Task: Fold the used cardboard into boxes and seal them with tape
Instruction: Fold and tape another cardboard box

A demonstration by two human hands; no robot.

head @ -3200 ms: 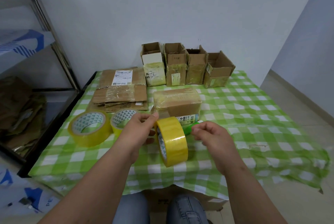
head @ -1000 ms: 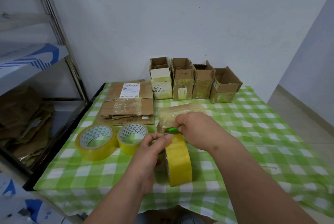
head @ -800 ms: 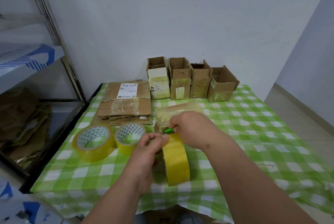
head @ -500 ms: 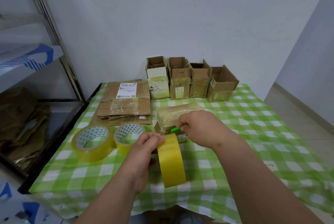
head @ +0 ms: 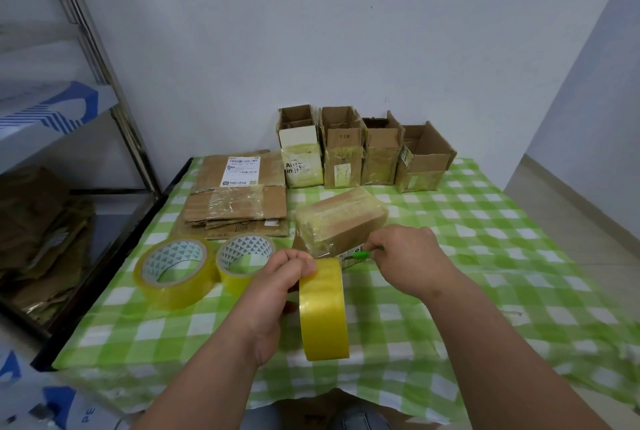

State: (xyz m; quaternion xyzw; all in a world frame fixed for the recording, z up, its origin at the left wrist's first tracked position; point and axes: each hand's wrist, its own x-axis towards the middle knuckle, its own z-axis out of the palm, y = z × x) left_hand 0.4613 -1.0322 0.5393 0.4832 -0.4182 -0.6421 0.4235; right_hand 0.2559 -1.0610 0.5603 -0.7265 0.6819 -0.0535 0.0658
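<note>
Presently left hand grips light, rigid tape roll by its rim; right hand pinches green cutter; film sticky, tear-prone.

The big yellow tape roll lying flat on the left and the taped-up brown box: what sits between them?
A smaller yellow tape roll, lying flat on the checked cloth, head view.

arms: bare, no sleeves seen | hands: 2 — ungloved | legs: blue denim
</note>
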